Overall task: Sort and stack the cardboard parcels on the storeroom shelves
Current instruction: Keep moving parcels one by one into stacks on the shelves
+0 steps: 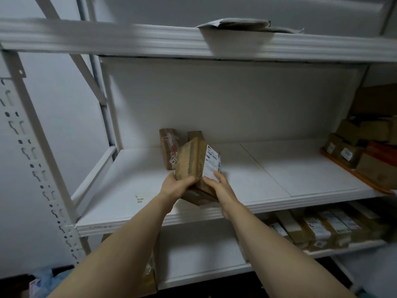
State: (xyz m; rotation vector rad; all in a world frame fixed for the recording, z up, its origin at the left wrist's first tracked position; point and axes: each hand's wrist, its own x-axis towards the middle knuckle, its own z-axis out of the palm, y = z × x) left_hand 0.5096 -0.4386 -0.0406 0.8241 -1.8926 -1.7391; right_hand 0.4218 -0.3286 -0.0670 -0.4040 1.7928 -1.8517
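Note:
A small cardboard parcel [196, 162] with a white label on its right face is held tilted above the white middle shelf [279, 175]. My left hand [175, 186] grips its lower left edge, thumb over the front. My right hand [219, 187] holds its lower right side, fingers on the label. A second brown box [198, 197] shows just below the hands; what supports it is hidden. Behind stands an upright parcel [168, 147] with red-and-white tape, and another box top [195, 135] peeks over the held parcel.
Stacked cardboard parcels [365, 151] fill the shelf's right end, on an orange-edged tray. The lower shelf holds a row of long labelled boxes [322, 226]. A grey mailer bag [236, 24] lies on the top shelf. The perforated upright post [32, 158] stands at left.

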